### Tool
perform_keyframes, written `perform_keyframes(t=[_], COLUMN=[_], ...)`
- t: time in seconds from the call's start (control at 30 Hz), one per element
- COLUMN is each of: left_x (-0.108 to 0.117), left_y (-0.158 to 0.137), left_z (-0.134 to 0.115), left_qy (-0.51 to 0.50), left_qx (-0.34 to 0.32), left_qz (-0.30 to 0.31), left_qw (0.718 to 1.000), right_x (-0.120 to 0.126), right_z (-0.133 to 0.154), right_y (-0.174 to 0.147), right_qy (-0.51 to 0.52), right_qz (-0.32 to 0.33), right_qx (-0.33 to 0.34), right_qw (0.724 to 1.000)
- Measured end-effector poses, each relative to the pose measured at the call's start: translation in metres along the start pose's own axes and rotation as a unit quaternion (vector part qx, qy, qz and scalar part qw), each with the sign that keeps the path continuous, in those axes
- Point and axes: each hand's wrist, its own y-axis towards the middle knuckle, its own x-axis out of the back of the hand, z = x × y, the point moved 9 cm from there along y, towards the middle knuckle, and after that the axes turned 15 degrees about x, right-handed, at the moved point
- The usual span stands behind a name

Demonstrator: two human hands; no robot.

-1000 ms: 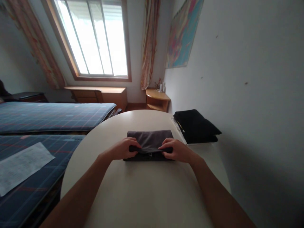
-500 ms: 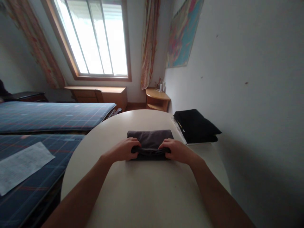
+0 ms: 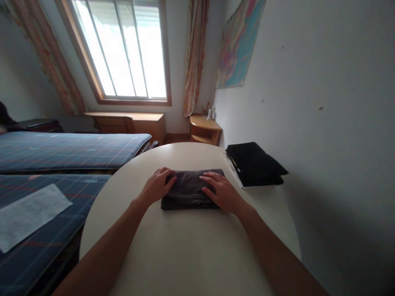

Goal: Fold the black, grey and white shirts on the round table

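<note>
- Dark folded cloth (image 3: 189,188): lies flat on the round pale table (image 3: 191,250), centred in front of me, longer side to side, near edge slightly uneven.
- Left hand (image 3: 156,184): loosely spread, fingers over the cloth's far-left corner, thumb on top. No pinch that I can make out.
- Right hand (image 3: 219,190): wide, fingers fanned on the right half, palm low. Nothing gripped.
- Step in hand, my read: pressing and smoothing. I'd keep palms flat, push light creases outward from the middle, and avoid dragging the top layer off the lower ones.
- Edges: I'd square the near edge against the layer under it; the corners under the hands I can't check.
- Room: tabletop runs on toward me and to the left. Right is tighter: black fabric pile (image 3: 254,164) near the right hand, wall (image 3: 321,164) beyond.
- Farther left, apart from the table's rim: plaid mattress (image 3: 74,150).
</note>
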Motion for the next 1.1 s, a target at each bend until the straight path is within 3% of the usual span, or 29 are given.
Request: perform_keyframes(t=[0.07,0.17,0.27,0.4,0.5,0.63,0.77,0.87,0.97,1.1], left_x=[-0.011,-0.033,-0.037,-0.007,0.004,-0.032,-0.070,-0.078,-0.078,-0.077], left_y=[0.002,0.002,0.003,0.008,0.007,0.005,0.003,0.002,0.000,-0.002], left_z=[0.013,0.037,0.048,0.040,0.014,-0.026,-0.021,-0.011,-0.009,-0.014], left_qy=[0.026,0.073,0.073,0.036,0.008,0.014,0.076,0.085,0.084,0.099], left_qx=[0.019,0.086,0.126,0.145,0.088,-0.016,0.025,0.047,0.045,0.033], left_qz=[-0.002,0.067,0.093,-0.043,-0.113,-0.002,0.110,0.133,0.143,0.137], left_qw=[0.999,0.991,0.985,0.988,0.990,1.000,0.991,0.986,0.985,0.985], right_x=[-0.019,-0.046,-0.048,-0.033,-0.020,-0.015,-0.045,-0.058,-0.056,-0.047], right_z=[-0.005,-0.015,-0.017,-0.018,-0.018,-0.025,-0.046,-0.056,-0.054,-0.034], right_y=[-0.001,-0.008,-0.012,-0.007,0.005,0.019,0.015,0.006,0.005,0.018], right_qy=[-0.016,-0.002,0.015,0.011,-0.009,-0.075,-0.057,-0.030,-0.043,-0.093], right_qz=[0.039,0.116,0.122,0.076,0.026,-0.019,0.086,0.128,0.125,0.084], right_qx=[-0.032,-0.077,-0.077,-0.069,-0.076,-0.095,-0.159,-0.196,-0.207,-0.152], right_qw=[0.999,0.990,0.989,0.995,0.997,0.992,0.982,0.972,0.969,0.980])
